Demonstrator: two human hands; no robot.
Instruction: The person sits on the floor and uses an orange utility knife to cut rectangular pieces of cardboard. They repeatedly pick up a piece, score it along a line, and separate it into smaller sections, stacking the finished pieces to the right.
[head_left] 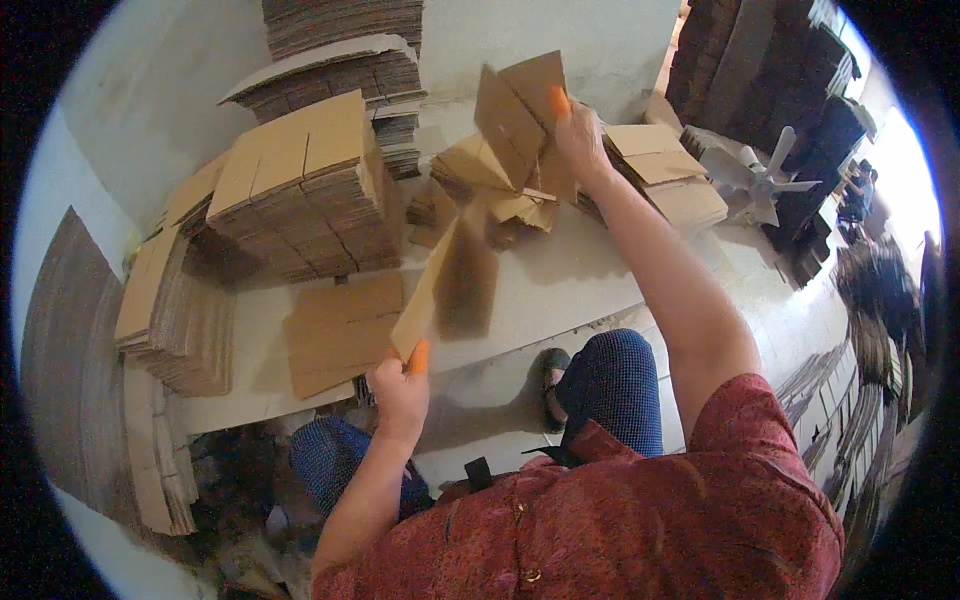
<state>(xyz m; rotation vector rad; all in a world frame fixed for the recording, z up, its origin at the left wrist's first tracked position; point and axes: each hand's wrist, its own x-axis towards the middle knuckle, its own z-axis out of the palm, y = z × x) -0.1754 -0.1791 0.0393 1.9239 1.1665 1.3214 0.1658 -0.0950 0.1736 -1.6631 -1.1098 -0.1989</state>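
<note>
My left hand [400,388], with an orange cover on one fingertip, pinches the near end of a flat cardboard piece [428,285] that slants up and away over the white table [560,290]. My right hand [578,135], also with an orange fingertip cover, is raised at the far side and grips a folded cardboard piece [515,115] by its top edge. Below the right hand lies a loose heap of folded cardboard pieces [490,185]. A flat cardboard sheet [342,330] lies on the table just beyond my left hand.
A tall stack of flat cardboard blanks [305,185] stands at the left of the table, with more stacks [165,310] further left and behind [340,70]. Another stack [665,170] sits to the right. A white fan [755,180] stands at the right.
</note>
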